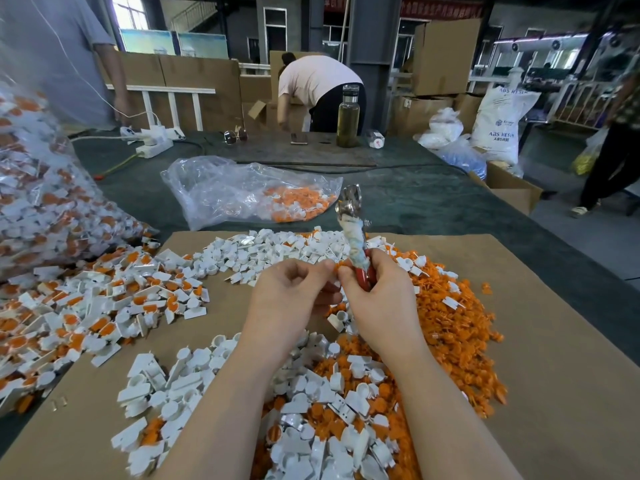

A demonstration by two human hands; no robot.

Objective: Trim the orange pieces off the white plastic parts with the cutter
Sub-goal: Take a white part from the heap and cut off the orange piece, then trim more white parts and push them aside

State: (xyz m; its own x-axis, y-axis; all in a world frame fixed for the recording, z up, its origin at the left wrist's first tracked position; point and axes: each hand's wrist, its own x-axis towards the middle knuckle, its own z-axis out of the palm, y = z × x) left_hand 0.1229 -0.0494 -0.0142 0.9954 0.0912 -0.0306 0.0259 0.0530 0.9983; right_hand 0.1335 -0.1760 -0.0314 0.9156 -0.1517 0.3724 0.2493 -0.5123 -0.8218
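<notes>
My right hand (pixel 377 296) grips the cutter (pixel 353 237) by its red handles, the tape-wrapped shaft and metal jaws pointing up and away. My left hand (pixel 294 292) is curled beside it, and its fingertips pinch a small orange piece (pixel 336 266) against my right fingers. A white part in that pinch is mostly hidden. Untrimmed white parts with orange inserts (pixel 104 306) spread to the left. Trimmed white parts (pixel 263 251) lie behind my hands. Orange offcuts (pixel 446 327) are heaped to the right, and mixed pieces lie under my forearms.
Brown cardboard (pixel 554 375) covers the table. A big clear bag of untrimmed parts (pixel 38 188) bulges at the left, a smaller bag (pixel 249 192) lies ahead. Farther back stand a glass bottle (pixel 348 116), a power strip (pixel 152 140) and sunglasses. People stand behind and at the right.
</notes>
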